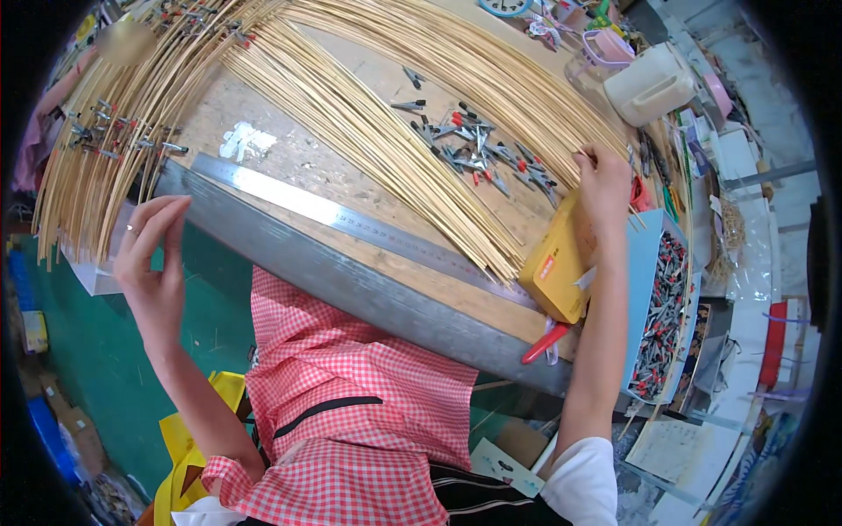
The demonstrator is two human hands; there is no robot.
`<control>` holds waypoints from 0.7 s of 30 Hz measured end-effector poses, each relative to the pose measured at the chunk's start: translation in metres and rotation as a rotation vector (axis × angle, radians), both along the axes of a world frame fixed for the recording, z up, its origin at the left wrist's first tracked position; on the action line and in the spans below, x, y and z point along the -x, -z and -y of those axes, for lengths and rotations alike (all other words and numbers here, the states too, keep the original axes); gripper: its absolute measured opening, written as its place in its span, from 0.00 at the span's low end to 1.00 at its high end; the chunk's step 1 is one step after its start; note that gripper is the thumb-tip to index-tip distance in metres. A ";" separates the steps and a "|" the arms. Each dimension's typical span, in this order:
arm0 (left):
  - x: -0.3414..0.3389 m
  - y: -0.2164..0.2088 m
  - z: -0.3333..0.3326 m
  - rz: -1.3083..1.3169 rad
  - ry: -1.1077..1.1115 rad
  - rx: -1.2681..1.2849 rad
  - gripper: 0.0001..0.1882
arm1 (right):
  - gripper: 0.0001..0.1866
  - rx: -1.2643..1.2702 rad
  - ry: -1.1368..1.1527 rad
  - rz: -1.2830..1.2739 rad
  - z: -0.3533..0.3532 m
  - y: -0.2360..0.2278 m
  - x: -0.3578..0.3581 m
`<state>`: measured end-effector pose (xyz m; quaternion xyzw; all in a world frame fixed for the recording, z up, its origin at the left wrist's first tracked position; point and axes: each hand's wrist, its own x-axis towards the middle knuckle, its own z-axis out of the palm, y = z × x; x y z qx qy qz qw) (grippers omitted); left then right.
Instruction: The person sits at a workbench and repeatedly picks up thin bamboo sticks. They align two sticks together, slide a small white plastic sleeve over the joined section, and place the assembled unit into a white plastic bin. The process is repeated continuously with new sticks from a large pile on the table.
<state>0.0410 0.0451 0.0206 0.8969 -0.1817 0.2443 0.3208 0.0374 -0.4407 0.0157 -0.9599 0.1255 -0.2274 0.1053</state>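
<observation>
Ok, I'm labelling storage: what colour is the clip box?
The clip box is light blue; head view.

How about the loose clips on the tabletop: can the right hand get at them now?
Probably yes: the loose clips lie uncovered beside the right hand, with nothing tall between. Its fingers appear pinched together, though, so they would likely have to open first.

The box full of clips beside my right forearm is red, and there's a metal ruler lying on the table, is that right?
Not quite: the box full of clips beside your right forearm is light blue, not red, as the head view shows. The metal ruler does lie on the table.
</observation>
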 end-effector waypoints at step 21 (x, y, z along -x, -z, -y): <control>0.020 0.028 0.064 -0.320 0.356 0.308 0.14 | 0.06 -0.493 -0.076 -0.068 -0.114 -0.043 0.110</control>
